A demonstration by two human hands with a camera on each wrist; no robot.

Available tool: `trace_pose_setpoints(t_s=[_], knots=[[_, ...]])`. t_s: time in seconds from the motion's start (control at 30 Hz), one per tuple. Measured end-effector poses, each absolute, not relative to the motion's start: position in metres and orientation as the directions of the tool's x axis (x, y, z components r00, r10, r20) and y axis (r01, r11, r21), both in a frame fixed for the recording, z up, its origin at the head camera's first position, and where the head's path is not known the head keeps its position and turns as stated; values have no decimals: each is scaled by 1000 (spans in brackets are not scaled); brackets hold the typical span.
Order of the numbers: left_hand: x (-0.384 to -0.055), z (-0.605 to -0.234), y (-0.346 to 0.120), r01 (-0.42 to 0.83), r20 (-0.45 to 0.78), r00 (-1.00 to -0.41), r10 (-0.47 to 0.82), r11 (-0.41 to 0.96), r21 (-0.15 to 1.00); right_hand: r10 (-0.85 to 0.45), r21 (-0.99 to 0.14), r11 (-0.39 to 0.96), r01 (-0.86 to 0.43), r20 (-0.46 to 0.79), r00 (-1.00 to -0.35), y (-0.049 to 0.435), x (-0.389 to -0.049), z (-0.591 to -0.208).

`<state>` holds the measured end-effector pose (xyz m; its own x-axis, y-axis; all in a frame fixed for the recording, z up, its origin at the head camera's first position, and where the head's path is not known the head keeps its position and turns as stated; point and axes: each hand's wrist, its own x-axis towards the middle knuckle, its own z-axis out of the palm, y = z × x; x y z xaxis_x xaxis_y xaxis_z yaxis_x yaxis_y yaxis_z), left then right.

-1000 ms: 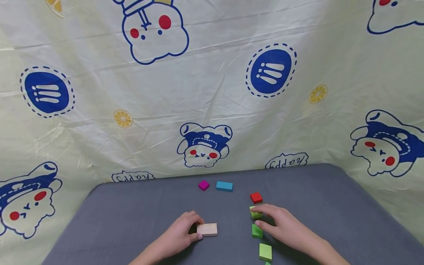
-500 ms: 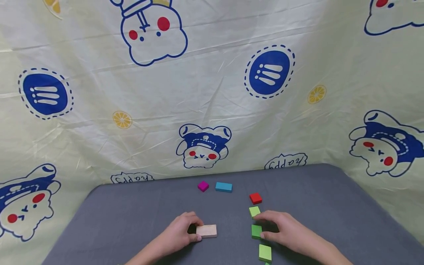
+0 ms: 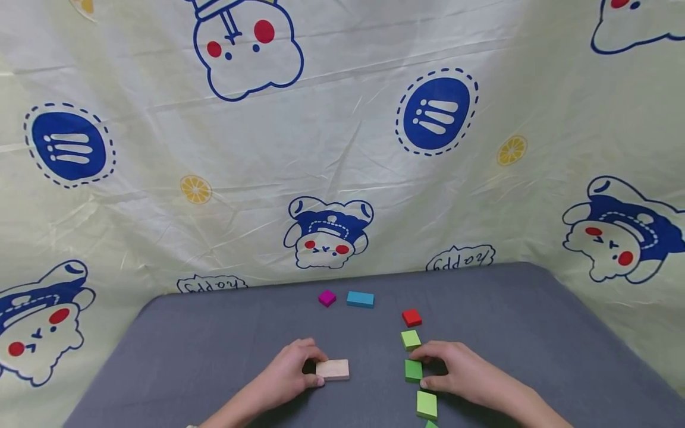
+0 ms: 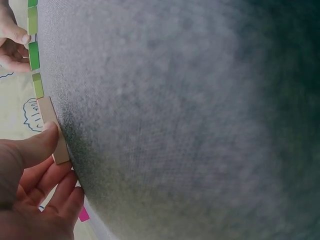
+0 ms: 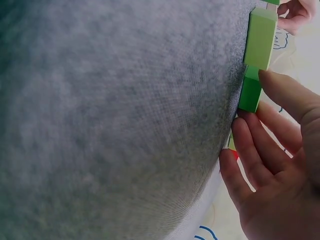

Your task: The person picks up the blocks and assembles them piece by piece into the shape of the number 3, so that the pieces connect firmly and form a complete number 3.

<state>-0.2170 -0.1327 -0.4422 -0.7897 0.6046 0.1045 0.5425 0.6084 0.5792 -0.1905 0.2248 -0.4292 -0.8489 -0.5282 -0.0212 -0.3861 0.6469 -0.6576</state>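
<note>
My left hand point(image 3: 287, 371) pinches the left end of a plain wooden block point(image 3: 333, 370) between thumb and fingers. The left wrist view shows its thumb point(image 4: 41, 146) on the block's near side. On the right, my right hand point(image 3: 461, 370) grips a dark green block point(image 3: 413, 371), thumb at its near corner and fingers at its far edge. In the right wrist view this green block point(image 5: 249, 90) sits between thumb and fingertips. A light green block point(image 3: 410, 340) lies just beyond that hand, and another light green block point(image 3: 426, 405) lies nearer to me.
Beyond the column of green blocks lies a red block point(image 3: 411, 317). Farther back on the grey table point(image 3: 225, 333) are a magenta block point(image 3: 327, 298) and a blue block point(image 3: 361, 299). Another green block point(image 3: 431, 424) is cut off at the bottom. A patterned curtain point(image 3: 342, 166) hangs behind the table.
My right hand has come slightly nearer, from over the far light green block to the dark green one, with its fingers closing in on it. The left hand keeps its hold on the wooden block.
</note>
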Motion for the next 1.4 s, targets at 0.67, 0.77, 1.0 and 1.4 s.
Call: trace_pose_setpoints(t_s=[0.67,0.77,1.0,1.4], knots=[[-216,-442,-129,512,81,-805,588,617,598,-522,-562,721,-405,-56,-851,221,-191,-427],[-216,-441,-129,510,81,-807,585,619,597,-535,-549,716,-432,-34,-844,220,-192,-424],[-216,-440,-132,533,107,-795,598,603,593,-548,-509,723,-467,-9,-837,209,-192,-415],[-216,-441,-133,533,110,-797,594,607,589,-601,-479,696,-535,19,-799,188,-200,-408]])
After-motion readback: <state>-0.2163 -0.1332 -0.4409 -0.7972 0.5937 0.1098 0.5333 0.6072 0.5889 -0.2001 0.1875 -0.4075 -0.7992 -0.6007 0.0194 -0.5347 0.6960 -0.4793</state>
